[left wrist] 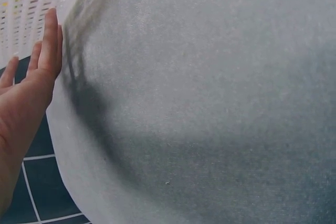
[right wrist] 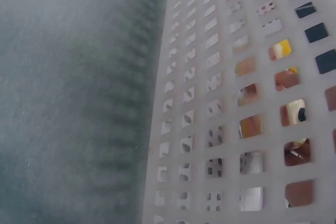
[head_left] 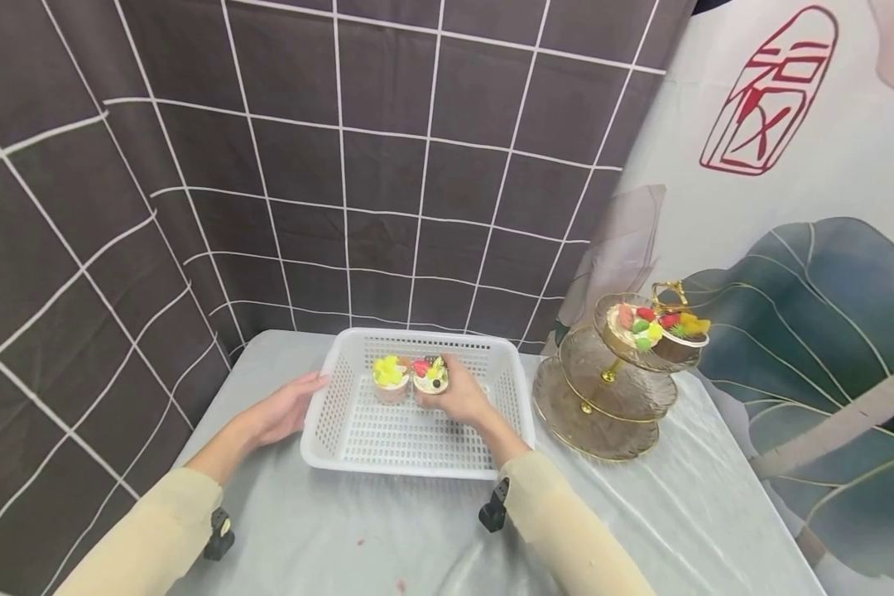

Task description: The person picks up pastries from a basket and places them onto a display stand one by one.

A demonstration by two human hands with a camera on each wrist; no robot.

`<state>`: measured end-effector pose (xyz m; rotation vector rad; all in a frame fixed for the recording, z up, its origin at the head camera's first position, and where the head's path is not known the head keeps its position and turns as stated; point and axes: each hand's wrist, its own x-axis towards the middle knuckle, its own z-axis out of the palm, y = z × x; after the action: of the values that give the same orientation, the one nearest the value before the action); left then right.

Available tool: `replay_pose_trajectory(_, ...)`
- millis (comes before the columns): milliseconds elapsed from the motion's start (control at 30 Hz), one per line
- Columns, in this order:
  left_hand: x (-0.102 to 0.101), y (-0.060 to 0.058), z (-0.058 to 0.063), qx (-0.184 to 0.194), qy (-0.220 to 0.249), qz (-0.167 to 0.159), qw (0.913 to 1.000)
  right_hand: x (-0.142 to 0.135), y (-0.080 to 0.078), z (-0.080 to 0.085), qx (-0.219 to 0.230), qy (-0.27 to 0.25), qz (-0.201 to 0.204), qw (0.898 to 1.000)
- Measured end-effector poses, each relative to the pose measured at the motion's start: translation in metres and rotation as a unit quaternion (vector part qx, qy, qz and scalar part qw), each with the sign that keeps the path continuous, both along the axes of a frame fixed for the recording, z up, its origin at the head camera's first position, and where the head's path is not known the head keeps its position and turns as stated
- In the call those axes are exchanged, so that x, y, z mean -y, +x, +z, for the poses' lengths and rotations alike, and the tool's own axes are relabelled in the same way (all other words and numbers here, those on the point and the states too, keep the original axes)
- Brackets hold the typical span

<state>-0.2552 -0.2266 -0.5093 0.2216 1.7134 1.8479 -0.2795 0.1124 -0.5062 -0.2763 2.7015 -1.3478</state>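
A white perforated plastic basket point(head_left: 417, 470) sits on the cloth-covered table. Inside it, my right hand point(head_left: 463, 396) grips a fruit-topped cupcake point(head_left: 430, 381) by its side, thumb in front. Beside that cupcake stands another one with yellow topping point(head_left: 391, 374). My left hand point(head_left: 286, 407) has its fingers extended, fingertips right at the basket's left wall. The left wrist view shows this hand point(left wrist: 31, 87) with straight fingers against the wall. In the right wrist view the basket's side wall point(right wrist: 202, 108) hides most of the right hand; bits of it and of the cupcake show through the holes.
Right of the basket stands a three-tier glass cake stand point(head_left: 592, 434) with gold rims. On its top tier are a cupcake with mixed fruit point(head_left: 633, 328) and a dark-cased cupcake point(head_left: 681, 335). A dark gridded curtain point(head_left: 387, 165) hangs behind the table.
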Motion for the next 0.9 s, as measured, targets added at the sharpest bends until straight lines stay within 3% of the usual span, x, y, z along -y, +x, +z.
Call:
replay_pose_trajectory(600,0.002,0.002,-0.001,0.004,-0.001,0.006,1.0,0.0,0.006,0.002,0.018,0.05,-0.037,0.998)
replay_pose_trajectory(900,-0.001,0.001,0.0,0.0,0.004,0.007,1.0,-0.01,0.004,0.009,-0.014,0.009,-0.06,0.998)
